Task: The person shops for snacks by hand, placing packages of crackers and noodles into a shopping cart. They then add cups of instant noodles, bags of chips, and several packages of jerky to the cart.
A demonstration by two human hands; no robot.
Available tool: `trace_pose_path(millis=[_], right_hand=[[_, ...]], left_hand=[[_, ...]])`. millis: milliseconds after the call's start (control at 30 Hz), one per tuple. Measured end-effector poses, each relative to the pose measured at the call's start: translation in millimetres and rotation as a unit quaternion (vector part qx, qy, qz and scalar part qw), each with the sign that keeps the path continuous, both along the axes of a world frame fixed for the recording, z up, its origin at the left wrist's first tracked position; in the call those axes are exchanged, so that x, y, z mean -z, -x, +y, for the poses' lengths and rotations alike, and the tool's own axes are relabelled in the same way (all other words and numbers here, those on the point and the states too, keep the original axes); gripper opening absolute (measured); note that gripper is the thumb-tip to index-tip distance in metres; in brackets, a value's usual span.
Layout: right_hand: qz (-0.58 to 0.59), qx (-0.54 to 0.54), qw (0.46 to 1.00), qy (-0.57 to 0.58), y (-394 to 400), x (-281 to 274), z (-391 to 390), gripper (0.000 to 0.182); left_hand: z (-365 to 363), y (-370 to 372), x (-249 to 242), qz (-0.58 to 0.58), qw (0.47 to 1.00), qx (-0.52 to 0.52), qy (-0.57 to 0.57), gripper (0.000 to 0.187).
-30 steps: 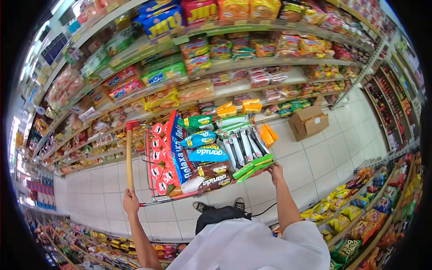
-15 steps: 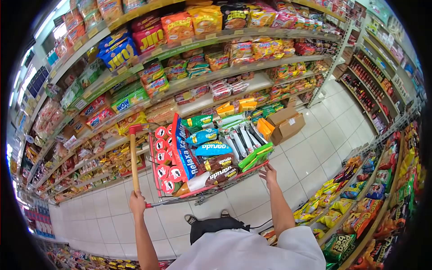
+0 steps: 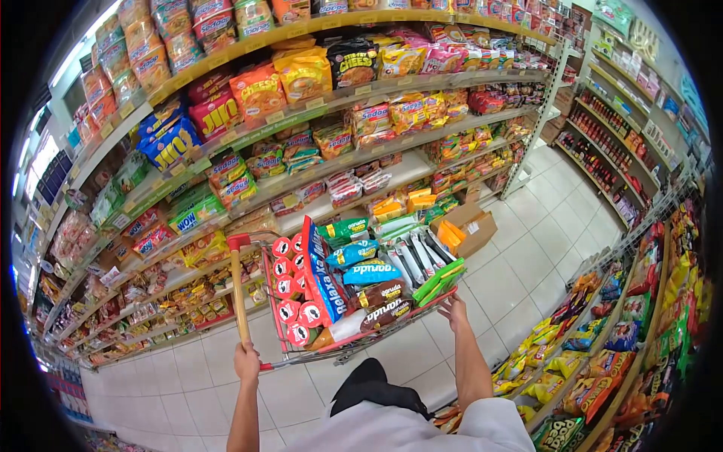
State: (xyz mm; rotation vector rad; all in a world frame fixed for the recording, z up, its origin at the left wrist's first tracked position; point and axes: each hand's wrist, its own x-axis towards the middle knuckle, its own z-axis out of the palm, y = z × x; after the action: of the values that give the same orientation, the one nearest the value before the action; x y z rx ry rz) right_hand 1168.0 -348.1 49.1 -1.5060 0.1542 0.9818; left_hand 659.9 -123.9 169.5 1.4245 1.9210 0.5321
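My left hand [image 3: 246, 361] is wrapped around the wooden handle [image 3: 239, 297] of a shopping cart near its lower end. At the cart's near right corner, my right hand [image 3: 455, 313] rests against the red rim [image 3: 433, 303] with its fingers apart. Inside the shopping cart [image 3: 350, 340] lie red-lidded snack canisters [image 3: 288, 310], an upright blue and red Relaxa bag [image 3: 324, 275], blue Garuda packets [image 3: 371, 272] and brown ones [image 3: 382, 294]. Toward the right stand black-and-white packs [image 3: 414, 255] and a bright green pack [image 3: 439, 281].
Long shelves of instant noodles [image 3: 305, 75] and snacks curve along the far side. An opened cardboard box [image 3: 476, 235] sits on the tiled floor [image 3: 520, 267] beyond the cart. Snack racks [image 3: 602, 346] line the right, with bottle shelves [image 3: 606, 139] farther back.
The cart and both hands have shifted slightly right and down in view. The shelves have shifted left, and the feet seen earlier are hidden. The left hand keeps its hold on the handle.
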Motion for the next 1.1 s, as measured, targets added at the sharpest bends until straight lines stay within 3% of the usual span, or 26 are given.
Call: trace_pose_path(millis=[333, 400, 533, 633, 733, 800, 1100], right_hand=[[-0.032, 0.095, 0.994, 0.046, -93.5, 34.0, -19.7, 0.042], [-0.003, 0.017, 0.999, 0.045, -112.7, 38.9, -19.9, 0.041], [-0.024, 0.013, 0.998, 0.059, -139.3, 57.5, -21.3, 0.033], [-0.030, -0.006, 0.996, 0.082, -158.7, 59.8, -26.3, 0.030], [-0.020, -0.019, 0.997, 0.069, -178.1, 61.8, -30.9, 0.029], [-0.011, -0.025, 0.994, 0.110, -194.8, 65.3, -29.2, 0.028], [-0.003, -0.071, 0.992, 0.107, -263.0, 69.2, -33.3, 0.035]], left_hand=[[-11.5, -54.6, 22.2, 0.030, 0.999, -0.023, -0.034, 0.033], [-12.5, -62.9, 27.8, 0.029, 0.998, -0.027, -0.046, 0.033], [-12.5, -69.4, 54.9, 0.065, 0.993, -0.025, -0.100, 0.037], [-15.3, -96.0, 39.7, 0.073, 0.995, -0.051, -0.046, 0.032], [-17.3, -110.3, 39.6, 0.043, 0.996, -0.053, -0.052, 0.032], [-19.3, -129.2, 33.2, 0.054, 0.995, -0.071, -0.054, 0.033], [-21.3, -182.2, 42.5, 0.133, 0.986, -0.078, -0.068, 0.040]])
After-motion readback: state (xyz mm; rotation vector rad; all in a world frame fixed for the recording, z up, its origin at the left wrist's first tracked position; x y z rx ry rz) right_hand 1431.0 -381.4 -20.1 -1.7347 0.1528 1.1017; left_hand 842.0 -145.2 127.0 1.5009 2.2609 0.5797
